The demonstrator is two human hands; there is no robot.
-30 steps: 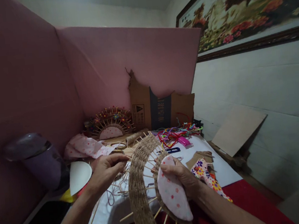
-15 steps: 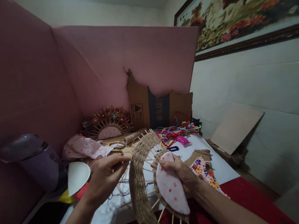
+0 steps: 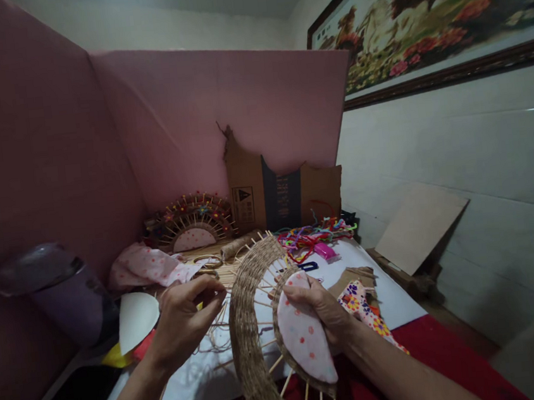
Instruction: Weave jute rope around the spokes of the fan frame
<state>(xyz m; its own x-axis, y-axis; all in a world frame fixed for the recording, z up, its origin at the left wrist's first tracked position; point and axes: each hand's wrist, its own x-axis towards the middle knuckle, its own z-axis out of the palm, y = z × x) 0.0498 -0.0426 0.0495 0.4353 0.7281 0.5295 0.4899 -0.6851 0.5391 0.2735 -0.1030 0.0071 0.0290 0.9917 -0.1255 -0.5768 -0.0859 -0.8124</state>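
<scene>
My right hand (image 3: pixel 324 312) grips the pink spotted fabric centre (image 3: pixel 303 342) of a half-round woven piece, holding it upright on edge. A band of jute twine (image 3: pixel 247 329) arcs around wooden sticks that radiate from the centre. My left hand (image 3: pixel 184 323) is beside the arc's left face, fingers pinched on a strand of twine (image 3: pixel 215 339) that trails in loose loops over the white sheet (image 3: pixel 195 379).
A finished beaded fan piece (image 3: pixel 193 223) leans on the pink partition (image 3: pixel 220 116). Pink spotted cloth (image 3: pixel 148 270), a twine spool (image 3: pixel 236 246), coloured cords (image 3: pixel 311 236), flowered fabric (image 3: pixel 367 310), a cardboard box (image 3: pixel 276 196), a white paper cone (image 3: pixel 136 315) and a purple container (image 3: pixel 57 292) surround the work.
My left hand has slid slightly down and left along the arc while pinching the twine. The woven piece has tilted a little; the camera view has shifted slightly.
</scene>
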